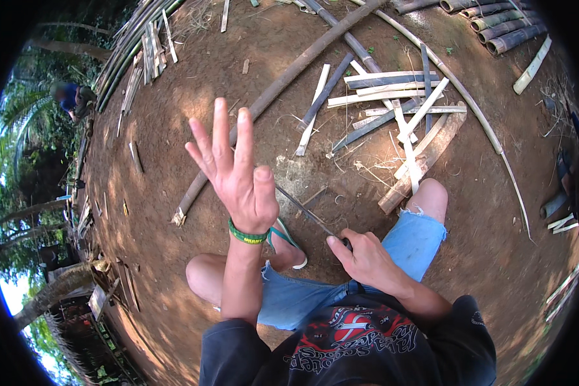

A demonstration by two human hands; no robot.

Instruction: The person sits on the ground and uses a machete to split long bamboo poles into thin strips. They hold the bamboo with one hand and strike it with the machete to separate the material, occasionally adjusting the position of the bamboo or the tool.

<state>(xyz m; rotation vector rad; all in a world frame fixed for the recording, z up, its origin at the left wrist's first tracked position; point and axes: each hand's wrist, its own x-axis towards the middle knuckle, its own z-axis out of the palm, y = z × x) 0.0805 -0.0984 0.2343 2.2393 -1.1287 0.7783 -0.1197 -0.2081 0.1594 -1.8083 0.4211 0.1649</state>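
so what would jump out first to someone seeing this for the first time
The raised left hand fills the middle of the view, fingers spread, empty, with a green wristband below it. Lower right of it, the right hand grips the handle of a long dark blade that points up-left over the bare earth. Beyond, at upper right, a heap of split bamboo slats lies criss-crossed on the ground, beside a long bamboo pole.

My left hand (238,174) was up in front of me, palm open, fingers spread and pointing skyward, forearm rising straight from the lower edge with the wrist upright. My right hand (365,257) sat low by my thigh, fingers curled in a closed grip, thumb stretched forward, forearm angling in from the right.
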